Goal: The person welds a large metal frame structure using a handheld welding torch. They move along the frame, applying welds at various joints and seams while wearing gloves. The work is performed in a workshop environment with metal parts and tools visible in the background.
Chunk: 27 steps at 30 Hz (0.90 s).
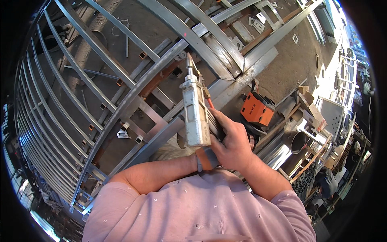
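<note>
My right hand is wrapped round the rear of a handheld laser welding gun, which has a white, scuffed body and a copper nozzle. The nozzle points away from me, with its tip at the edge of a long steel tube in a welded frame. A small red dot shows on a wide steel tube just beyond the tip. My left forearm crosses in front of my chest, with a grey and orange-brown band at the wrist. My left hand is hidden beneath the gun and my right hand, so its fingers do not show.
Many parallel steel tubes form a large frame on the left. An orange box-shaped machine stands on the right. Beyond it lie cardboard, boards, a round metal container and a perforated white panel. Cut metal plates lie at far right.
</note>
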### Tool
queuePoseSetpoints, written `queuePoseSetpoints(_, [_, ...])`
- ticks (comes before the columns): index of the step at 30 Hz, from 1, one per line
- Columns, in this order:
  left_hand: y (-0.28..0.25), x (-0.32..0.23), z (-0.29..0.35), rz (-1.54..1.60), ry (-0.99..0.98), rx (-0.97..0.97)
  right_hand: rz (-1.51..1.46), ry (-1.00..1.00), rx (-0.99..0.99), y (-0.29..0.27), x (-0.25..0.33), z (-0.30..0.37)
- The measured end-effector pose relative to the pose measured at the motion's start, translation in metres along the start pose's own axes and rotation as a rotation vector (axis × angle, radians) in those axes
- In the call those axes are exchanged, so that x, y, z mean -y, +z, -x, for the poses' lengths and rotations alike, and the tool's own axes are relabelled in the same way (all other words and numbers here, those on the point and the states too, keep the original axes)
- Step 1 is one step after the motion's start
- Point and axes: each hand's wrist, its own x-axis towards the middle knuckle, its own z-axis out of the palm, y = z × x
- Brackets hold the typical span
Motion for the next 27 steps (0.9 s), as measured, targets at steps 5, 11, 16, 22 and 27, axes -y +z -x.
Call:
queuePoseSetpoints(5, [-0.008, -0.021, 0.002, 0.521, -0.030, 0.167, 0.016, 0.041, 0.053, 0.004, 0.004, -0.029])
queuePoseSetpoints(11, [-0.014, -0.048, -0.006, 1.116, -0.256, 0.183, 0.130, 0.040, -0.023, 0.022, 0.005, -0.050])
queuePoseSetpoints(16, [-0.010, -0.059, -0.007, 0.804, -0.187, 0.272, 0.189, 0.035, -0.055, 0.030, 0.006, -0.059])
queuePoseSetpoints(22, [0.010, -0.068, -0.007, 0.885, -0.187, 0.167, 0.218, 0.021, -0.081, 0.035, 0.006, -0.070])
queuePoseSetpoints(27, [0.023, -0.073, -0.007, 1.009, -0.196, 0.162, 0.216, 0.059, -0.087, 0.037, 0.009, -0.073])
